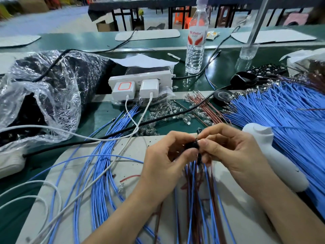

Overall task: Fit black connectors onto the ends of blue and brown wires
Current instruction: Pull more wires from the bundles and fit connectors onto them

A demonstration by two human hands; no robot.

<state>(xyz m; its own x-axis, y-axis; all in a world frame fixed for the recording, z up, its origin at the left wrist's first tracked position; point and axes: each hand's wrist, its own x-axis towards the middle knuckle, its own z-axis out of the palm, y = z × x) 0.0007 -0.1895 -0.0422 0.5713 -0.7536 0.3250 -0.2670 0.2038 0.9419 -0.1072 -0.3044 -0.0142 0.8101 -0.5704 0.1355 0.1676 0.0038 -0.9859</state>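
Head view shows both hands above the worktop (95, 113), near its front edge; the left hand (163, 155) pinches a black connector (191, 146) between curled thumb and fingers; the right hand (233, 150) pinches the same connector from the other side; blue and brown wires (193, 191) run from it toward the front edge; a large blue wire bundle (281, 117) lies at the right edge.

black connector (192, 146) blurred, half-hidden behind fingers (178, 137)

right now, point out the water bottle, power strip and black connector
water bottle (196, 39) head view, on its label
power strip (139, 76) head view, on its white top
black connector (191, 146) head view, on its dark body
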